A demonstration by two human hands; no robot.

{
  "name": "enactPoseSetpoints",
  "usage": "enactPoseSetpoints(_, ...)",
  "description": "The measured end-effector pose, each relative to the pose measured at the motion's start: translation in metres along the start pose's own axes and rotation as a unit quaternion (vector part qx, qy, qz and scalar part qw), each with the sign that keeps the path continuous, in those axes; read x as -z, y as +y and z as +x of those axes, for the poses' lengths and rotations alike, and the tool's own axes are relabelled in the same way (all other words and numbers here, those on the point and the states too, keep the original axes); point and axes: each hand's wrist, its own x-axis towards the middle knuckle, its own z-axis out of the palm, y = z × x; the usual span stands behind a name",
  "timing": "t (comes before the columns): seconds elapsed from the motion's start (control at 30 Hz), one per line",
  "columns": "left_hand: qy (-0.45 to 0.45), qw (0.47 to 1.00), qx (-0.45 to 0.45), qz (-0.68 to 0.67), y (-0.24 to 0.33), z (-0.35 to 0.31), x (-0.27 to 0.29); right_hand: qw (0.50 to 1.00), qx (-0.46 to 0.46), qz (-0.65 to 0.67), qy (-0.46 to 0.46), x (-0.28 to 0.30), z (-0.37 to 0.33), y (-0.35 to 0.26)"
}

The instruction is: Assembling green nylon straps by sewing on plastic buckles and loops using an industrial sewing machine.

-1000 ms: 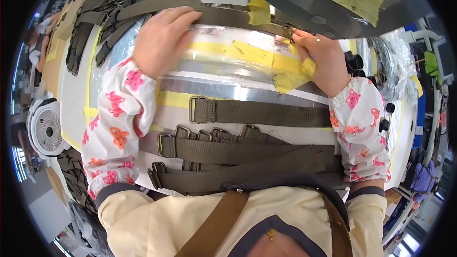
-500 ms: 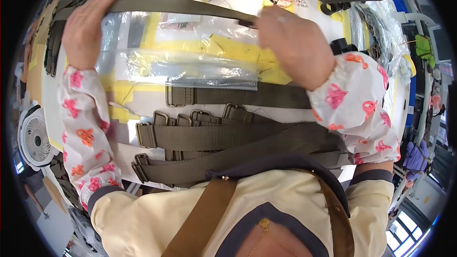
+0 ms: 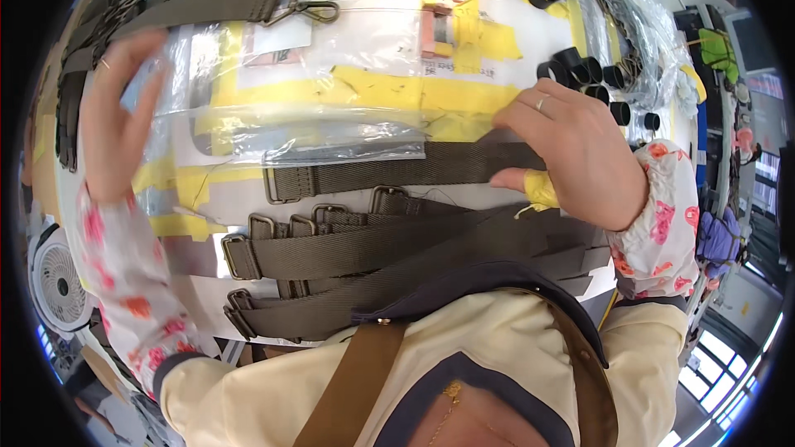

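- Webbing strap [image 3: 389, 169], olive-brown with a metal loop at its left end: I see it flat, across the middle of the table [image 3: 203, 285], partly under a clear plastic sheet [image 3: 331, 136].
- Right hand [image 3: 584, 153]: from here I see thumb and fingers apart, astride the strap toward the table's right edge; whether skin touches webbing I cannot tell.
- Left hand [image 3: 120, 128]: blurred, loosely spread, showing no hold, near the pile of straps [image 3: 199, 8] at the far left corner.
- For a clean grip, I'd close thumb and fingers squarely over the full width, keeping the sheet out and the loop clear of the buckled straps [image 3: 331, 252] along the near edge.
- Half a second ago I saw a strap stretched between both hands; now nothing spans them, and the right hand is nearer the body.
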Motion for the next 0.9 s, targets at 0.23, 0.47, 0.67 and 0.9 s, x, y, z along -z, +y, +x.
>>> enactPoseSetpoints(0.23, -0.175, 0.969, -0.171, 0.017, 0.108, -0.019, -0.066, 0.995, -0.021, 0.096, 0.000, -0.020, -0.035, 0.018)
enactPoseSetpoints(0.47, -0.204, 0.969, -0.142, -0.008, 0.100, -0.017, -0.059, 0.993, 0.024, 0.091, 0.075, 0.016, -0.045, 0.004)
enactPoseSetpoints(0.67, -0.237, 0.952, -0.183, -0.062, 0.099, -0.013, -0.049, 0.992, 0.056, 0.090, 0.064, 0.048, -0.043, -0.004)
enactPoseSetpoints(0.9, -0.213, 0.973, 0.040, -0.076, 0.046, 0.013, 0.041, 0.972, -0.049, 0.230, 0.007, 0.031, -0.017, 0.036)
